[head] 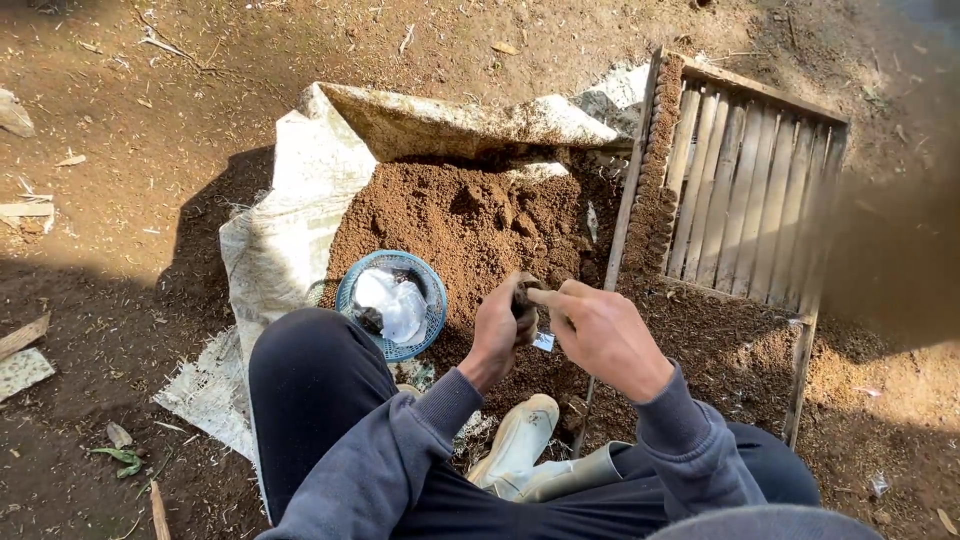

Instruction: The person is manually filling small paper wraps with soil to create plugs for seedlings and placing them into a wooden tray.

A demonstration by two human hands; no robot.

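Dark soil bag [524, 298] | left hand [497, 330] closed around | right hand [600, 335] fingers pressing in

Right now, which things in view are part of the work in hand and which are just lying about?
In use:
left hand holding a small dark bag
right hand at that bag
soil heap on the white sack
wooden slatted frame

Lying about:
blue basket
wood scraps
dry leaves

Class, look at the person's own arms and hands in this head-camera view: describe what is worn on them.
Both arms wear long, dark blue-grey sweatshirt sleeves with ribbed cuffs at the wrists. The left hand and right hand are bare: no gloves. No watch, ring or markings can be seen.
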